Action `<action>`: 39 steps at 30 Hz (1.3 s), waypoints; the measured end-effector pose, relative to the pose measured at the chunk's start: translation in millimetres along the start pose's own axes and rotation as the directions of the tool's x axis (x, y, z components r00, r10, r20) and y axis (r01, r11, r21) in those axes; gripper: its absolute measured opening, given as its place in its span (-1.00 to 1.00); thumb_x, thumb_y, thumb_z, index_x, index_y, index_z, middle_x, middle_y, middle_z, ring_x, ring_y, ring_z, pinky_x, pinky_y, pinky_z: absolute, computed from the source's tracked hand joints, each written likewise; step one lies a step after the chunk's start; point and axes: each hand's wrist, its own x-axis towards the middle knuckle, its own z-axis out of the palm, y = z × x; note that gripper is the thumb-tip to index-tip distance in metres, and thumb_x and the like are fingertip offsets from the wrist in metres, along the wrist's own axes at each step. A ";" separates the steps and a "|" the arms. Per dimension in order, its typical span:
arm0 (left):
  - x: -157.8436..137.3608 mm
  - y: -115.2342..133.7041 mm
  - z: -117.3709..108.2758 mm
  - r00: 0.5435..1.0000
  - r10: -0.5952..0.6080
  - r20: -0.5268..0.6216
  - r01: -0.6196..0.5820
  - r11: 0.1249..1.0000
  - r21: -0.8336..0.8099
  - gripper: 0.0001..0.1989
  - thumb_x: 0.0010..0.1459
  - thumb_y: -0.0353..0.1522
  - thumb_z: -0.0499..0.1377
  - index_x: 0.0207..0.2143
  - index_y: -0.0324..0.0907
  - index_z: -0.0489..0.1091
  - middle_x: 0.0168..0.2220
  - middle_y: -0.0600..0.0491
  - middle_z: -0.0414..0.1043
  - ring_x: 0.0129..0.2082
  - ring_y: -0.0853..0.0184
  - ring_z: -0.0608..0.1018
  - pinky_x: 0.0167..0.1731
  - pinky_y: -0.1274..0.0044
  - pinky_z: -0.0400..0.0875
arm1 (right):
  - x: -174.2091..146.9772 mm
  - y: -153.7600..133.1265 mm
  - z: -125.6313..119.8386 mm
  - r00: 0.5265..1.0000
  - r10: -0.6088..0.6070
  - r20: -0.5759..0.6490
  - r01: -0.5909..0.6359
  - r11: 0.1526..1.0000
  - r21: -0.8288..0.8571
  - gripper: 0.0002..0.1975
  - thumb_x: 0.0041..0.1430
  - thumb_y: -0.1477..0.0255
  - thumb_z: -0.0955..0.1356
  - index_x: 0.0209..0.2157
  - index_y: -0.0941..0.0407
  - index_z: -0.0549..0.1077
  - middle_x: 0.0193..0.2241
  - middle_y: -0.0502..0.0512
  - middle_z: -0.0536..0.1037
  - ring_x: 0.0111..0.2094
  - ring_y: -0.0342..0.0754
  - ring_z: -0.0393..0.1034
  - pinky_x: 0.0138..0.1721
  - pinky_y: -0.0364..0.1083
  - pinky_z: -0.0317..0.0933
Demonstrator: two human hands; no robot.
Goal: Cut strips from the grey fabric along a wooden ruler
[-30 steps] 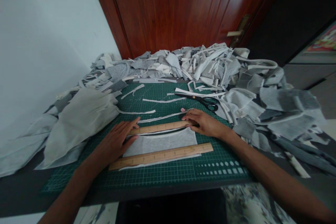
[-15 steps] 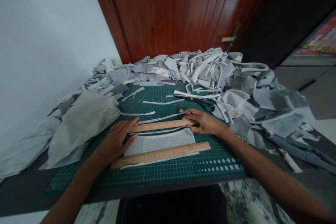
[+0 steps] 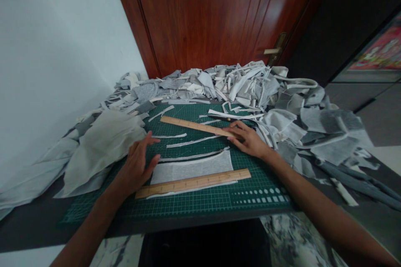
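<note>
My right hand [image 3: 246, 137] grips the right end of a wooden ruler [image 3: 191, 124], which slants over the upper part of a green cutting mat [image 3: 194, 206]. My left hand [image 3: 139, 162] has its fingers apart and holds nothing, just left of a grey fabric piece [image 3: 192, 166]. A second wooden ruler [image 3: 194, 182] lies across the lower edge of that fabric. Along the fabric's upper edge runs a thin cut strip [image 3: 188, 157]. Black scissors [image 3: 250, 122] lie beyond my right hand, partly hidden by it.
A long heap of grey and white fabric scraps [image 3: 213, 81] lines the back of the table. Larger pale cloth pieces [image 3: 100, 150] lie at the left, more grey scraps [image 3: 335, 129] at the right. Loose strips [image 3: 191, 141] are scattered on the mat. A wooden door [image 3: 203, 16] stands behind.
My right hand has moved the upper ruler away from the fabric and tilted it, its left end swinging farther back. My left hand has let go of that ruler and drawn slightly left.
</note>
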 end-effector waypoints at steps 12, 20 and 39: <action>-23.0 51.1 -27.0 0.982 0.093 -0.163 -0.105 0.992 -0.063 -0.52 0.41 -0.46 0.03 0.31 0.05 0.24 -0.06 -0.01 0.51 -0.07 0.14 0.57 -0.08 0.26 0.57 | -12.6 -37.8 0.0 0.964 -0.182 0.193 0.119 0.947 0.298 -0.72 0.44 0.38 0.36 0.11 0.10 0.53 0.01 0.22 0.55 -0.04 -0.01 0.54 -0.03 -0.05 0.45; -55.6 144.2 15.9 0.978 0.195 0.072 -0.181 0.969 -0.167 -0.55 0.32 -0.55 0.02 0.16 -0.08 0.45 0.06 -0.04 0.58 0.09 0.16 0.59 0.10 0.29 0.55 | -13.9 -45.0 13.7 0.929 -0.250 0.273 0.186 0.953 0.238 -0.70 0.43 0.40 0.36 0.14 0.10 0.50 0.03 0.24 0.57 0.04 0.07 0.48 0.10 0.08 0.34; -56.0 145.8 44.7 0.999 0.014 0.035 -0.016 0.999 0.037 -0.55 0.49 -0.37 0.01 0.37 -0.17 0.27 0.21 -0.04 0.50 0.20 0.10 0.49 0.18 0.20 0.45 | -9.6 -52.1 27.4 0.919 -0.247 0.306 0.234 0.969 0.078 -0.66 0.49 0.21 0.34 0.09 0.14 0.55 -0.06 0.19 0.58 -0.05 0.05 0.42 0.02 0.01 0.20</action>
